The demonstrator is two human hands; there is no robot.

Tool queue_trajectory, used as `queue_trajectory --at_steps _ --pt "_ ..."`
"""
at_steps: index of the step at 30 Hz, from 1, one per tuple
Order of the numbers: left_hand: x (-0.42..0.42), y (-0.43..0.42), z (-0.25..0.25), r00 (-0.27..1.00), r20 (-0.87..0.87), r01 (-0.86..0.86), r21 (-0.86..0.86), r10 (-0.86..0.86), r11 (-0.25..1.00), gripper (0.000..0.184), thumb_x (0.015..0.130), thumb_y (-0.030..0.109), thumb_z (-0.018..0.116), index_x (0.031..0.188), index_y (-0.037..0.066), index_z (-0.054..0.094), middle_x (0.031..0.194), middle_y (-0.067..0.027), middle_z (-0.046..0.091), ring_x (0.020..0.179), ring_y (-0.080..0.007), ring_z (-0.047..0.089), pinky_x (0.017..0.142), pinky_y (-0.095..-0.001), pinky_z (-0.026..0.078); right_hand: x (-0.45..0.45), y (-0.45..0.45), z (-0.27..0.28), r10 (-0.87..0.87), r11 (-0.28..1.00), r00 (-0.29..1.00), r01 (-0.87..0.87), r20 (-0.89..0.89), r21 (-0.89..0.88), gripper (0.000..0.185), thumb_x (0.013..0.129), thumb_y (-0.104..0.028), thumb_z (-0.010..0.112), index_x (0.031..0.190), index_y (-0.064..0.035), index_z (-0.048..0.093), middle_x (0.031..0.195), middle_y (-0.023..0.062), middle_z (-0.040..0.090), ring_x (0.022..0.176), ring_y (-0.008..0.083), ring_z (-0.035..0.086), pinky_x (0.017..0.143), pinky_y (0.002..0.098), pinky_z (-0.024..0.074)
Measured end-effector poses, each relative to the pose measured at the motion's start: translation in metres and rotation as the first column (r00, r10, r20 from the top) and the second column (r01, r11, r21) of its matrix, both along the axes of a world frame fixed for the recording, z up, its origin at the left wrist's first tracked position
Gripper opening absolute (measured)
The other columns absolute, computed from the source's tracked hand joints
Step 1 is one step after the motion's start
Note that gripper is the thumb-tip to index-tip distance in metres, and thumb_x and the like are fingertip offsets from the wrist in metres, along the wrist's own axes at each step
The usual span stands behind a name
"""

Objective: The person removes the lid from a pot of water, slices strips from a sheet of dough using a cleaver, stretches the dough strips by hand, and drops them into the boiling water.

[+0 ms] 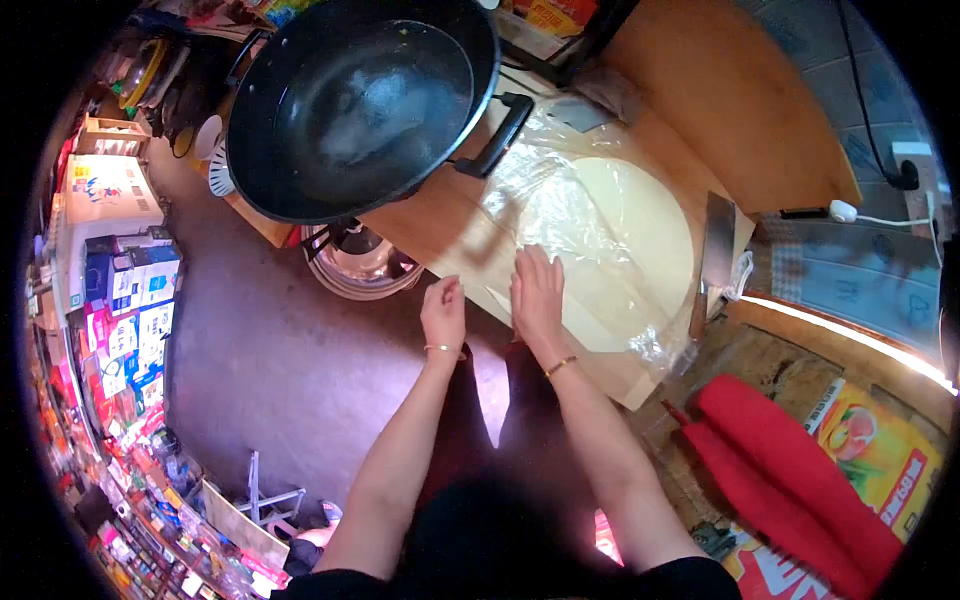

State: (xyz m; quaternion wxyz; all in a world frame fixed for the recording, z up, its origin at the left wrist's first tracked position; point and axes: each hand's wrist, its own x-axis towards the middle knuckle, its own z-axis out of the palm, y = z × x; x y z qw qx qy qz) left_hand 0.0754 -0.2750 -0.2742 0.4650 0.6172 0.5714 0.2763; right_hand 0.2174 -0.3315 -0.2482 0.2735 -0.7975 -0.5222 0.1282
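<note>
My right hand [538,292] lies with fingers stretched out over the near left edge of a wooden board [632,388]. It touches or nearly touches the clear plastic sheet [540,190] spread there. Partly under the plastic is a large, thin, pale round sheet [640,225] that looks like rolled dough. To the left, my left hand [443,312] is held just off the board's edge, its fingers curled together; whether anything is between them is hidden. A cleaver [717,240] rests along the board's right side, its handle towards me.
A big black wok [365,110] with a dark handle stands at the upper left of the board. Below it is a shiny metal pot [360,262]. Red oven mitts or sleeves [790,470] lie at the lower right. Stacked boxes [140,280] line the floor at left.
</note>
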Motion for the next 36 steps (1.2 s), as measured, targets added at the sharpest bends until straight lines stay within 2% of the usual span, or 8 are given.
queue_trajectory --at_steps 5,9,17,21,22,31,33,36 --pt "-0.086 -0.019 -0.007 0.968 0.211 -0.019 -0.486 0.139 0.874 0.018 0.086 0.014 0.053 0.096 0.000 0.058 0.075 -0.0031 0.056 0.064 -0.0088 0.052 0.058 -0.0222 0.043 -0.020 0.042 -0.009 -0.083 0.981 0.964 0.124 0.254 -0.150 0.043 0.084 -0.021 0.048 0.121 -0.0016 0.039 0.128 0.0146 0.036 0.126 0.0242 0.025 0.105 0.0477 0.0111" --pt "-0.153 -0.041 -0.026 0.979 0.131 -0.047 -0.591 0.154 0.805 0.023 0.089 0.021 0.049 0.096 0.000 0.057 0.072 -0.0041 0.057 0.059 -0.0081 0.051 0.054 -0.0200 0.043 -0.028 0.047 -0.031 0.011 0.963 0.933 0.087 0.360 -0.255 0.044 0.084 -0.026 0.048 0.122 -0.0041 0.041 0.132 0.0129 0.033 0.128 0.0225 0.022 0.103 0.0541 0.0100" --pt "-0.189 -0.051 -0.042 0.950 0.254 0.007 -0.600 0.183 0.800 0.021 0.088 0.019 0.050 0.096 0.000 0.057 0.076 -0.0063 0.059 0.058 -0.0107 0.055 0.054 -0.0214 0.045 -0.029 0.053 -0.007 0.009 0.951 0.946 0.091 0.323 -0.294 0.046 0.084 -0.029 0.048 0.123 -0.0062 0.040 0.132 0.0136 0.032 0.127 0.0271 0.022 0.102 0.0561 0.0090" --pt "-0.194 -0.043 -0.038 0.957 0.253 0.032 -0.579 0.142 0.815 0.024 0.088 0.021 0.050 0.096 -0.001 0.057 0.076 -0.0068 0.059 0.058 -0.0111 0.055 0.054 -0.0213 0.045 -0.025 0.032 -0.007 -0.163 0.965 0.927 0.221 0.338 -0.141 0.048 0.083 -0.026 0.049 0.124 -0.0047 0.037 0.131 0.0164 0.032 0.127 0.0277 0.023 0.102 0.0563 0.0066" --pt "-0.197 -0.043 -0.041 0.958 0.247 0.029 -0.594 0.148 0.804 0.024 0.089 0.021 0.050 0.096 -0.001 0.057 0.075 -0.0069 0.059 0.058 -0.0112 0.055 0.053 -0.0215 0.045 -0.025 0.029 -0.018 -0.090 0.935 0.922 0.208 0.377 -0.286 0.049 0.083 -0.028 0.050 0.125 -0.0061 0.037 0.131 0.0142 0.033 0.127 0.0269 0.023 0.102 0.0566 0.0076" --pt "-0.202 -0.039 -0.053 0.953 0.229 0.001 -0.658 0.199 0.753 0.023 0.087 0.022 0.052 0.094 0.001 0.057 0.073 -0.0058 0.059 0.056 -0.0112 0.055 0.052 -0.0228 0.046 -0.023 0.020 -0.011 -0.028 0.950 0.910 0.152 0.413 -0.272 0.051 0.082 -0.031 0.052 0.125 -0.0081 0.037 0.132 0.0107 0.032 0.127 0.0249 0.023 0.102 0.0561 0.0079" --pt "-0.202 -0.036 -0.050 0.919 0.275 -0.022 -0.677 0.281 0.735 0.023 0.087 0.022 0.052 0.095 0.001 0.057 0.074 -0.0056 0.059 0.057 -0.0115 0.055 0.053 -0.0228 0.046 -0.015 0.005 -0.011 -0.289 0.914 0.863 0.378 0.415 -0.150 0.051 0.082 -0.030 0.052 0.124 -0.0055 0.037 0.133 0.0116 0.032 0.127 0.0255 0.023 0.103 0.0559 0.0064" --pt "-0.208 -0.036 -0.054 0.931 0.253 -0.029 -0.670 0.264 0.742 0.023 0.088 0.022 0.051 0.095 0.001 0.057 0.074 -0.0061 0.059 0.057 -0.0113 0.055 0.053 -0.0222 0.046 -0.014 -0.009 -0.026 -0.189 0.924 0.887 0.306 0.422 -0.230 0.053 0.081 -0.029 0.053 0.125 -0.0037 0.036 0.134 0.0125 0.030 0.128 0.0257 0.021 0.103 0.0555 0.0045"
